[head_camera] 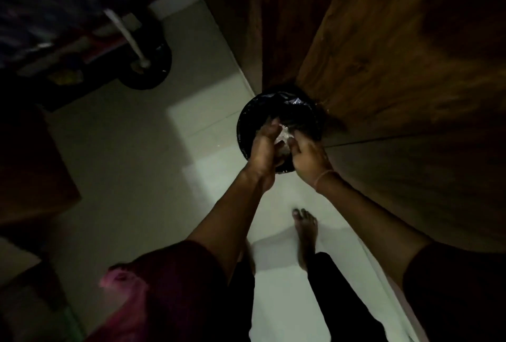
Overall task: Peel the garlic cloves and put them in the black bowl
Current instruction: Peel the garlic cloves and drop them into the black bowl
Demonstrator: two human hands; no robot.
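A bag-lined black bin (246,125) beside a wooden cabinet (383,54) sits beneath the fingers. Outstretched, the left hand (262,148) and right hand (308,159) clasp pale papery scraps (283,137) between curled fingers.

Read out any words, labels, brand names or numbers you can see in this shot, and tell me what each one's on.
No text can be read anywhere in this picture.
black bin: no label or print shows on it.
wooden door: plain grain, no writing or sign.
yellow item in the dark upper left: it may carry print, but it is too blurred and dim to read.
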